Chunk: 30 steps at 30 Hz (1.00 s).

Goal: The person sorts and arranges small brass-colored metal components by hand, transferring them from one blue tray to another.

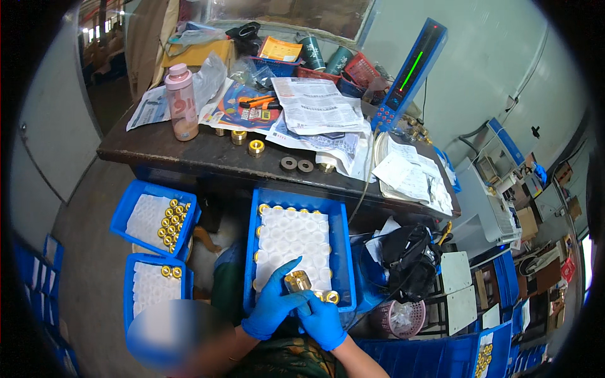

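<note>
Both my hands wear blue gloves and meet over the near end of a blue bin (350, 252). My left hand (272, 310) is closed around a shiny brass-coloured cylindrical fitting (297, 281), its index finger stretched along the far side. Just beside it, my right hand (322, 322) has its fingers bent together against the left fingertips; whatever they grip is hidden. Close to the right fingers, brass ring fittings (331, 297) rest in the bin's near corner. A white dimpled sheet (293, 236) covers most of the bin, with more brass fittings showing round its edges.
Two smaller blue bins (154, 189) with brass fittings stand at the left. Beyond is a dark table (214, 154) bearing papers (315, 104), a pink bottle (183, 104), metal rings (288, 164) and a blue column display (413, 72). A black bag (409, 261) and pink basket (403, 318) lie right.
</note>
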Motion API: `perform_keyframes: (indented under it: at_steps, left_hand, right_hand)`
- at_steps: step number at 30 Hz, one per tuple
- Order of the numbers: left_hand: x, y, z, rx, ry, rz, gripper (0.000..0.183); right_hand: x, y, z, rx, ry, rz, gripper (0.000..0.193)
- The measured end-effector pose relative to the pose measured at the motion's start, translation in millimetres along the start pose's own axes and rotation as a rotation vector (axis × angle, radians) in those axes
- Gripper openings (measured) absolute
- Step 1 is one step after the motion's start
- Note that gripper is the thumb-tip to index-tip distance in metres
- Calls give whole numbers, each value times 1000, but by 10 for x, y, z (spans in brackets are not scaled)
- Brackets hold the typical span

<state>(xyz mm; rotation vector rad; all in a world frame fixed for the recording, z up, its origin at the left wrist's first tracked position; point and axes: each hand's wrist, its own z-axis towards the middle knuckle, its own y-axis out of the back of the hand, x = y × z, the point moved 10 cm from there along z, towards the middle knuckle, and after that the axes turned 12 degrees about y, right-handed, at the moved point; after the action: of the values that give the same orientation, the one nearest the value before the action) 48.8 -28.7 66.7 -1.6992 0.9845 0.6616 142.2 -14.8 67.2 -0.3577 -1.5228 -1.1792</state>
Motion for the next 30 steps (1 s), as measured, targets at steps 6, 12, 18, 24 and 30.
perform_keyframes:
  at_steps: [6, 12, 18, 24, 30]
  left_hand:
    - [-197, 678, -142, -302, -166, 96, 50]
    - [-443, 2034, -648, -789, -417, 205, 42]
    - [-39, 3740, -1523, -1394, -374, 650, 27]
    - [231, 4455, -1540, -1544, -179, 615, 50]
    - [334, 4437, -1425, -1545, -113, 455, 48]
  right_hand:
    - [-21, -247, 63, 226, 146, -315, 30]
    - [-392, -73, -48, 145, -314, 60, 25]
    - [-434, -40, -55, 102, -319, 120, 25]
    - [-377, -77, -71, 112, -331, 168, 25]
    - [-425, -5, -134, 94, -339, 151, 25]
